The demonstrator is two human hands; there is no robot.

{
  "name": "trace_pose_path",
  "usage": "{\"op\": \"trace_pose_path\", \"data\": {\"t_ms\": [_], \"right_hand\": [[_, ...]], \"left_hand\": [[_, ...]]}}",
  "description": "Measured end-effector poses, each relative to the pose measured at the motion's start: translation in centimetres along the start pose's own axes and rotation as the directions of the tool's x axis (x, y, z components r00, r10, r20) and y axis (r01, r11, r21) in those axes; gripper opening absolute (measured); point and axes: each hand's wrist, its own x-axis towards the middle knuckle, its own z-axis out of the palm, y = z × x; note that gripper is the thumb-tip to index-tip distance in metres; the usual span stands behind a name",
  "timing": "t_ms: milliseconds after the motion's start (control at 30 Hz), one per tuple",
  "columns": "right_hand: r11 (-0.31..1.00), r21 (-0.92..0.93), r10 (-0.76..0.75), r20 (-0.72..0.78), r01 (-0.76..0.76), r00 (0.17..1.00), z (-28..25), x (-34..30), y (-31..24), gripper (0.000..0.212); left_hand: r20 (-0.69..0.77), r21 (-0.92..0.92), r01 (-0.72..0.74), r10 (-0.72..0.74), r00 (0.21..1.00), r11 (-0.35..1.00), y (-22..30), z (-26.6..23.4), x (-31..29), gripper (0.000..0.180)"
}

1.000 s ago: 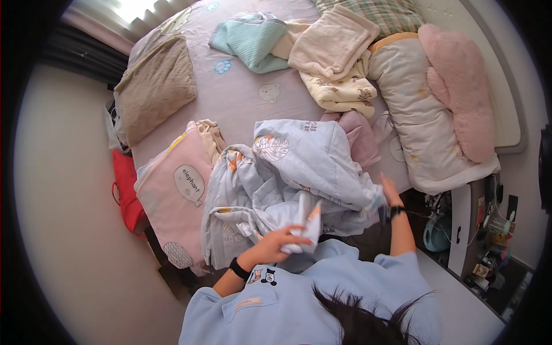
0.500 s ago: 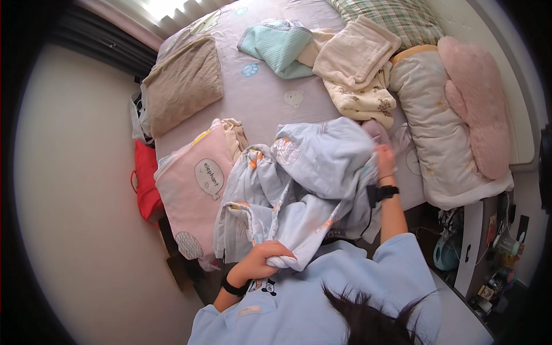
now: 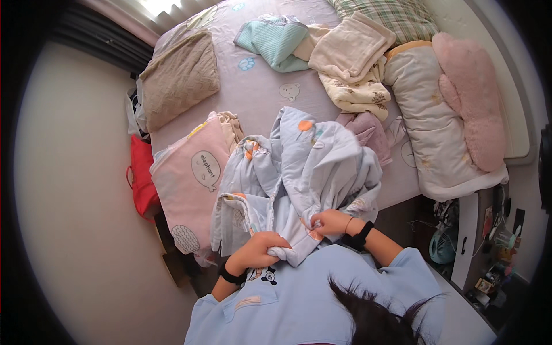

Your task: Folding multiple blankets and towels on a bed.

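Note:
A crumpled pale blue quilt (image 3: 336,167) with orange prints lies heaped at the near side of the bed, its lower edge reaching my front. My left hand (image 3: 260,251) is closed round a bunched corner of it, close to my blue shirt. A short way to the right, my right hand (image 3: 332,223) pinches the quilt's edge, fingers together. Folds hide part of the quilt. Left of it lies a folded pink blanket (image 3: 187,172) with a cartoon print, and a mauve cloth (image 3: 368,137) shows just beyond its right side.
On the bed (image 3: 259,92) lie a folded beige blanket (image 3: 181,77), a mint blanket (image 3: 276,43) and folded cream blankets (image 3: 351,49). At the right are a white quilt roll (image 3: 425,123) and a pink plush (image 3: 471,103). A red bag (image 3: 144,178) hangs by the left edge.
My right hand has come from the quilt's far right side down toward me and now pinches its near edge. The quilt's top part has flopped over into a new shape. My left hand keeps its hold.

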Motion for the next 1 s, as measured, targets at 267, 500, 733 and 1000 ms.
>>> {"op": "trace_pose_path", "data": {"t_ms": [267, 500, 733, 1000], "right_hand": [[0.660, 0.743, 0.597, -0.433, -0.108, 0.676, -4.8, 4.9, 10.4, 0.048], [0.593, 0.776, 0.779, -0.487, -0.212, 0.395, -1.9, 10.5, 18.0, 0.050], [0.886, 0.450, 0.407, -0.644, -0.110, 0.647, -15.1, -3.4, 15.9, 0.024], [0.650, 0.107, 0.331, -0.931, -0.753, 0.153, -25.1, -20.8, 9.6, 0.038]], "left_hand": [[-0.022, -0.087, 0.073, -0.075, 0.997, 0.993, -1.4, 1.0, -0.5, 0.025], [-0.038, -0.011, -0.013, 0.013, 0.999, 1.000, -1.0, 0.8, 0.1, 0.024], [-0.255, -0.228, 0.037, -0.096, 0.962, 0.973, -1.9, -0.9, -4.1, 0.023], [-0.366, -0.254, -0.498, 0.395, 0.843, 0.829, 3.5, -8.2, -8.3, 0.029]]}}
